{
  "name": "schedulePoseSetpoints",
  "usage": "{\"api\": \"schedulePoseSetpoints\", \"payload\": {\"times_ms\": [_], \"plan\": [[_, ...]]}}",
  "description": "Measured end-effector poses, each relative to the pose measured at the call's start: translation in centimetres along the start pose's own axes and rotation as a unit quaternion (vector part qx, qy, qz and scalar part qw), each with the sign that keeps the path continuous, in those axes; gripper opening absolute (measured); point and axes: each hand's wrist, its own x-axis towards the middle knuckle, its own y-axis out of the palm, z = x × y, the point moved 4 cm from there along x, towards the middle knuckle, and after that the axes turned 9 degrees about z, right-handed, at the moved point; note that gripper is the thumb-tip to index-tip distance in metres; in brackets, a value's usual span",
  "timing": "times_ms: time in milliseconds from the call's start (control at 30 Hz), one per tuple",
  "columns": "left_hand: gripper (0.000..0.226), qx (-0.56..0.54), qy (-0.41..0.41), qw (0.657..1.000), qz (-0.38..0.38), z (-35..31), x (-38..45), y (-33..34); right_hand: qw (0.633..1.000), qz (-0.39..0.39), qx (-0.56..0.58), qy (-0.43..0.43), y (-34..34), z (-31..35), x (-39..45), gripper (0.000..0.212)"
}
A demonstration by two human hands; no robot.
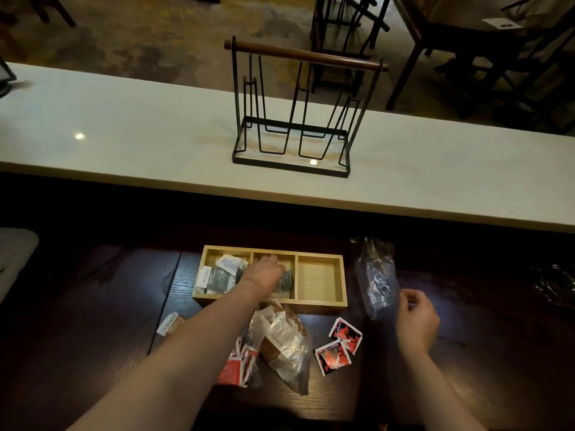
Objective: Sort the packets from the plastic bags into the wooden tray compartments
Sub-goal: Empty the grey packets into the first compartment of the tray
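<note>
Taking the tray (270, 303) as the landmark, a lone pale packet (169, 323) lay on the dark table just off its near-left corner, still unsorted. The tray's left compartment held a loose heap of dark and white packets (217, 275), so that part of the job looked well begun. The left hand (263, 273) reached over the middle compartment, palm down with fingers spread flat across it; a dark packet (286, 279) showed at its right edge, but whether the hand gripped it or merely pressed on it could not be told. The right compartment stood bare. In front of the tray, under the left forearm, a clear bag (284, 343) still bulged with pale and brown packets, and red packets (238, 367) sat beside it to the left. Two more red ones (339, 345) lay loose before the tray's right end. To the right of the tray an almost flat bag (376, 278) stood up, and the right hand (415, 320) was half curled at its lower edge, apparently pinching the plastic. By this showing roughly a third was done; the red packets and the full bag remained.
</note>
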Motion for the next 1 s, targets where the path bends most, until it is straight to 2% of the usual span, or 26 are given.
{"api": "schedulePoseSetpoints", "payload": {"times_ms": [100, 167, 267, 367, 467, 567, 633, 700, 833, 900, 1000], "plan": [[0.041, -0.051, 0.014, 0.999, -0.009, -0.2, -0.9, -0.1, 1.0, 0.007, -0.011, 0.001, 0.6, 0.0, 0.0, 0.011], [0.032, -0.139, 0.013, 0.99, -0.026, 0.1, -1.7, -1.0, 1.0, 0.018, -0.019, -0.002, 0.9, 0.1, 0.0, 0.011], [0.024, -0.245, -0.026, 0.962, -0.115, 2.3, -3.3, -3.2, 0.999, 0.039, -0.023, -0.024, 1.3, 0.1, 0.0, 0.012], [0.024, -0.291, -0.095, 0.935, -0.18, 6.2, -5.2, -3.9, 0.996, 0.067, -0.033, -0.055, 1.9, 0.0, -0.1, 0.025], [0.025, -0.238, -0.145, 0.945, -0.169, 9.3, -5.8, -2.7, 0.991, 0.092, -0.059, -0.075, 2.5, -0.1, -0.5, 0.03], [0.031, -0.224, -0.145, 0.955, -0.13, 9.7, -5.7, -1.1, 0.984, 0.104, -0.1, -0.107, 2.8, 0.1, -0.8, 0.026], [0.042, -0.21, -0.139, 0.957, -0.145, 9.6, -5.7, -0.5, 0.975, 0.11, -0.145, -0.125, 3.0, 0.3, -0.9, 0.024], [0.049, -0.14, -0.129, 0.966, -0.174, 9.2, -5.9, -0.3, 0.963, 0.103, -0.203, -0.143, 3.0, 0.8, -1.0, 0.021], [0.041, -0.025, -0.065, 0.972, -0.224, 8.3, -6.2, 0.2, 0.929, 0.104, -0.277, -0.222, 3.9, 1.9, -1.4, 0.027], [0.043, -0.02, -0.06, 0.978, -0.198, 8.3, -6.2, 1.0, 0.902, 0.141, -0.326, -0.246, 4.9, 1.8, -1.7, 0.027], [0.037, -0.061, -0.091, 0.98, -0.166, 9.0, -6.1, 1.7, 0.88, 0.23, -0.362, -0.204, 6.0, 1.2, -1.8, 0.031]]}}
